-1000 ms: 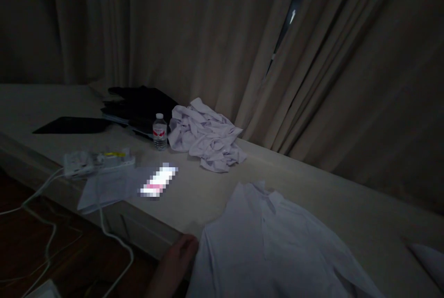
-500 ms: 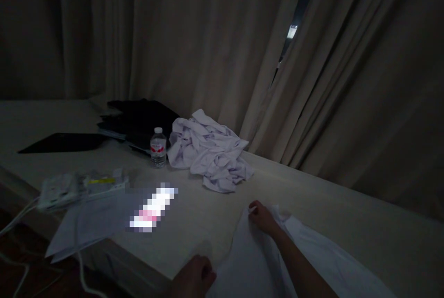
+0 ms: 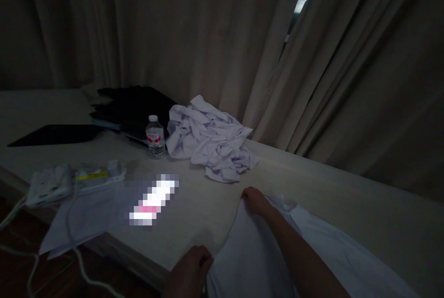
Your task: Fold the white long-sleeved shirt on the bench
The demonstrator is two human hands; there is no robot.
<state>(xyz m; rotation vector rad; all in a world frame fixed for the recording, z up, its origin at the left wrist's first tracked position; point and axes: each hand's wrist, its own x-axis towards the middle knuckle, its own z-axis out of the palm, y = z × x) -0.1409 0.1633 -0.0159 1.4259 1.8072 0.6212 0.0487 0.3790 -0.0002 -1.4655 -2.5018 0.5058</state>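
Shirt [image 3: 312, 256] flat on my table [image 3: 347, 196], right hand [image 3: 255, 200] pinching its shoulder (near the collar), left hand [image 3: 189, 270] gripping its near edge, crumpled shirt [image 3: 211, 143] beyond.

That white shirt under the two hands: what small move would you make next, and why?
Probably draw the shoulder sideways to flatten it. The right hand pinches the shirt near its collar, the left hand holds its near edge, and the cloth lies rumpled.

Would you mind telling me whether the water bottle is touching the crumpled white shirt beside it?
Cannot tell. In the head view the water bottle stands right at the left edge of the crumpled white shirt, but the dim light hides whether any gap lies between them.
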